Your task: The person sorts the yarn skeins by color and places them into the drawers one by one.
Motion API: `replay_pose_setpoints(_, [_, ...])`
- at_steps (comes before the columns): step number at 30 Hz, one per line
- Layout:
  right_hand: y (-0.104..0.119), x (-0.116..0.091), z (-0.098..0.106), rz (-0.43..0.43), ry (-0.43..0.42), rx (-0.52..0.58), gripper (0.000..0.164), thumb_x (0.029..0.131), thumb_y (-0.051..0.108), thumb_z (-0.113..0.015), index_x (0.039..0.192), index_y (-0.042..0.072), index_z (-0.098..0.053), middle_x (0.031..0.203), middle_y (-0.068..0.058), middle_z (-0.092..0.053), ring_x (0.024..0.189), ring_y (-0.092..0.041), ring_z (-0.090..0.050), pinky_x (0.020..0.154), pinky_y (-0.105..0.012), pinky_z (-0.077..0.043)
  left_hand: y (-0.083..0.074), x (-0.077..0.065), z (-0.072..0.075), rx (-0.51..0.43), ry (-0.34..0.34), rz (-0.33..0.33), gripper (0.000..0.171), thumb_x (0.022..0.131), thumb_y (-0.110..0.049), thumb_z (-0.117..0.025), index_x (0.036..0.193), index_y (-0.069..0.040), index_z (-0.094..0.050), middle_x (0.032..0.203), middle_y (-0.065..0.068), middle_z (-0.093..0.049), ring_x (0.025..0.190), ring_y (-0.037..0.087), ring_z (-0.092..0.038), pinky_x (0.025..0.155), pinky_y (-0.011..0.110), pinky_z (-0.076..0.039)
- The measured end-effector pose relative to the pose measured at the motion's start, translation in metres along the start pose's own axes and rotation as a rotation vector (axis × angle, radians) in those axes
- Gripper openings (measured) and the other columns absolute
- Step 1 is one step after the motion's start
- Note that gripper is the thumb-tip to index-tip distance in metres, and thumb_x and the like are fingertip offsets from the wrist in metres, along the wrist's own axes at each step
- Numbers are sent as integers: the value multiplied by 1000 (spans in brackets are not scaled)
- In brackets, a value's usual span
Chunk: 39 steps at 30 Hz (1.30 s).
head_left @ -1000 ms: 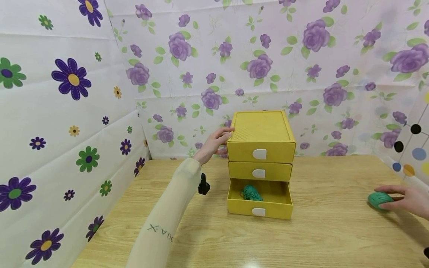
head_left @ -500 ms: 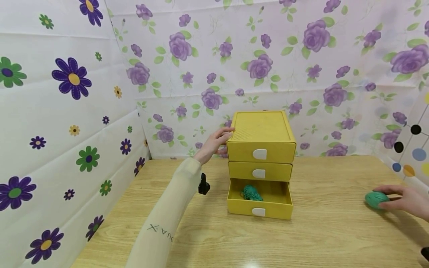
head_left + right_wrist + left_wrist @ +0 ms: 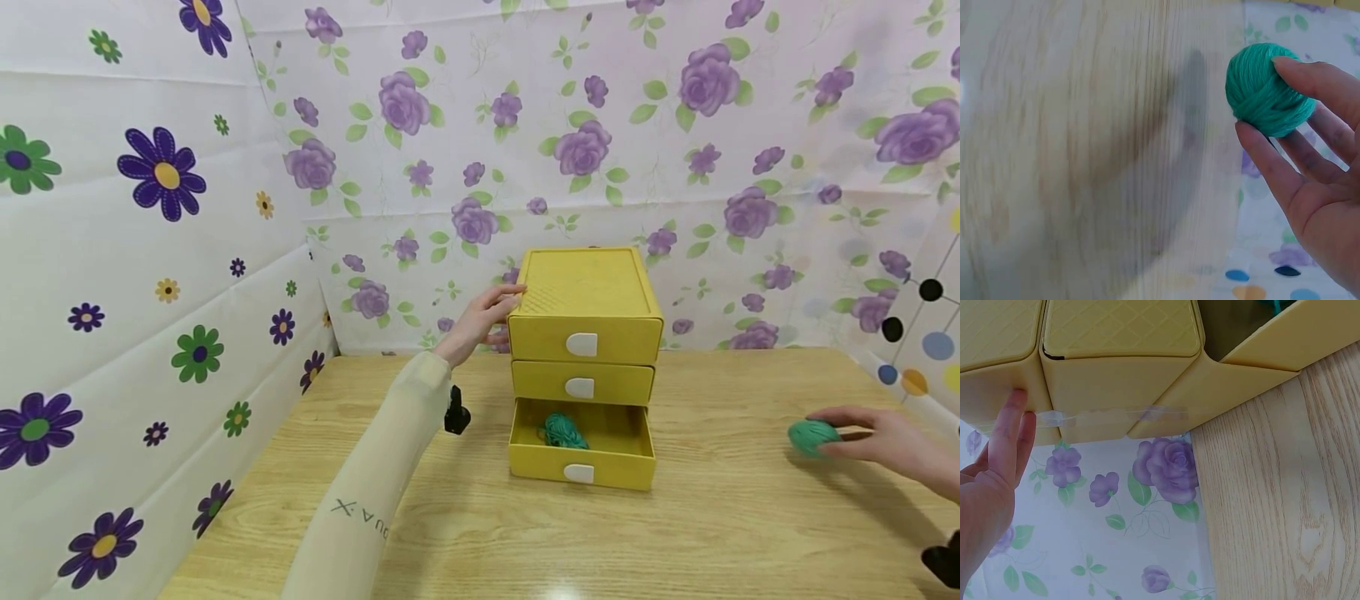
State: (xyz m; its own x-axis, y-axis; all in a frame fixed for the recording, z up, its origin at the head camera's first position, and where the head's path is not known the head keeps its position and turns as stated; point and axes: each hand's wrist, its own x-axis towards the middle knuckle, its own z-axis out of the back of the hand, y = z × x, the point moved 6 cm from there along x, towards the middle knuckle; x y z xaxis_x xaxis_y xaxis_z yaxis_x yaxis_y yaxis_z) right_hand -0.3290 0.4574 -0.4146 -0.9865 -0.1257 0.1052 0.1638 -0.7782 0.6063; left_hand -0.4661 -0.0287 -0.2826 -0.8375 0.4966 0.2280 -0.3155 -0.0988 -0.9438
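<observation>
My right hand (image 3: pixel 885 442) pinches a green ball of yarn (image 3: pixel 1265 89) between thumb and fingertips, above the right part of the table. A yellow three-drawer unit (image 3: pixel 588 283) with white tab handles stands at the middle back. Its bottom drawer (image 3: pixel 581 471) is pulled out, and a second green ball of yarn (image 3: pixel 562 431) lies inside, toward the left. Against the unit's left side, near the top, my left hand (image 3: pixel 480 322) rests with extended fingers; the left wrist view shows its fingertips (image 3: pixel 1017 397) on the side wall. Both upper drawers are closed.
The wooden table (image 3: pixel 720 533) reaches back to a flower-print cloth wall (image 3: pixel 420 183). Another patterned cloth wall (image 3: pixel 150 275) rises along the left, and a dotted one (image 3: pixel 930 333) borders the right. Clear tape (image 3: pixel 1110 417) runs along the unit's side.
My right hand has moved left with the ball of yarn, bringing it closer to the drawer unit. The left hand and the unit have stayed in place.
</observation>
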Motion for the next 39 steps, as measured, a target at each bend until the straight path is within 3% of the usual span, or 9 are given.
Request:
replay_pose_setpoints(8, [25,7,-9,-9,39,105,63,82,31,-67,127,-7,-45,119,-30,-45,100,-44,-50,68,-37,-49,0,0,0,-7,5,11,39,96,-32,-46,133,-21,-46,126,5,-44,102,27,-48,81,50,-43])
replay_pose_setpoints(16, [45,11,-20,48,76,229,53,86,26,-64,129,0,-47,122,-22,-46,93,-3,-55,71,-32,-49,-23,-14,-7,-7,49,33,43,98,-24,-41,138,-9,-37,131,11,-39,103,28,-47,80,42,-45])
replay_pose_setpoints(26, [74,21,-34,128,9,274,48,85,22,-66,125,0,-51,118,-22,-49,92,-5,-57,70,-30,-49,-22,-15,-7,-12,47,39,43,98,-25,-42,138,-10,-37,132,10,-39,102,27,-48,81,46,-44])
replay_pose_setpoints(39, [109,32,-51,164,-2,308,48,83,23,-68,122,1,-54,115,-19,-54,93,-13,-58,70,-30,-49,-23,-15,-7,-11,48,40,43,98,-25,-42,139,-10,-37,131,11,-39,104,28,-47,80,42,-45])
